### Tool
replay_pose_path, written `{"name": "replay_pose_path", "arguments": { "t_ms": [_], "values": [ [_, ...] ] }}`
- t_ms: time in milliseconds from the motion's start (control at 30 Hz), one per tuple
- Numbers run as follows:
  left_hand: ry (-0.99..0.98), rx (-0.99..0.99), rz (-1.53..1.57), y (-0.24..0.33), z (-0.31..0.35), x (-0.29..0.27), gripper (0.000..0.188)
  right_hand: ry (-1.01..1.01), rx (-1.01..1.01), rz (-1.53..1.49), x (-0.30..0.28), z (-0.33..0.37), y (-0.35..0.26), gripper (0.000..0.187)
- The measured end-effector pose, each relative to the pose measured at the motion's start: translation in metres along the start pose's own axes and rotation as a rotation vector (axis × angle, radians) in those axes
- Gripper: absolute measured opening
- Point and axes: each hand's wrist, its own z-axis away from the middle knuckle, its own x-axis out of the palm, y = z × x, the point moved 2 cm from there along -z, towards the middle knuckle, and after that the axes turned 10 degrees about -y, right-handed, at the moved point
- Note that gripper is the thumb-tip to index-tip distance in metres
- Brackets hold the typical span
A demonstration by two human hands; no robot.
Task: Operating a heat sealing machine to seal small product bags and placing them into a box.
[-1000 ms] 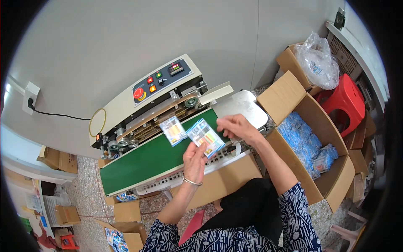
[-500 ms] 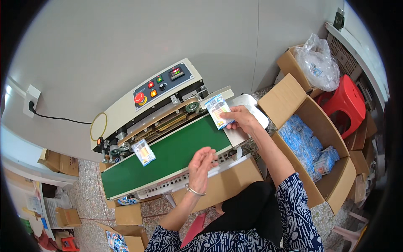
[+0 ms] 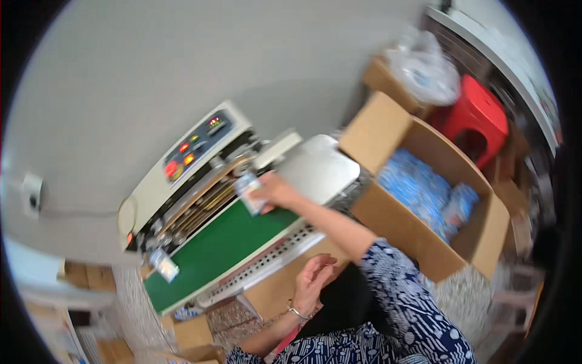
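My right hand [image 3: 277,192] grips a small flat plastic packet [image 3: 247,190], white and blue, by its right side. It holds the packet over the right end of the green conveyor belt [image 3: 227,242], at the intake of the band sealing machine [image 3: 176,173]. A similar packet [image 3: 163,265] lies near the left end of the belt, its upper edge at the machine's rollers. My left hand [image 3: 314,280], a bracelet [image 3: 299,312] on its wrist, is in front of the machine near my lap. Its fingers are loosely curved and hold nothing. Motion blurs the packets' details.
An open carton [image 3: 397,213] full of blue packets [image 3: 418,188] stands at my right. Behind it are a red plastic stool [image 3: 482,115] and a box with a clear plastic bag [image 3: 424,70]. A silver plate [image 3: 318,170] adjoins the belt's right end. Cartons sit below the machine.
My view has swung to the right. The packet on the belt has travelled left along the machine. My right hand has brought its packet closer in over the belt; my left hand has dropped back from it.
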Motion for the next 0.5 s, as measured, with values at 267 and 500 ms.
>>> {"name": "replay_pose_path", "arguments": {
  "t_ms": [267,500],
  "values": [
    [-0.030,-0.102,0.252,-0.019,0.003,0.030,0.024,0.016,-0.053,0.188,0.042,0.008,-0.023,0.016],
    [-0.074,-0.169,0.054,-0.028,-0.006,0.030,0.023,-0.073,-0.099,-0.410,-0.053,0.089,0.010,0.022]
  ]
}}
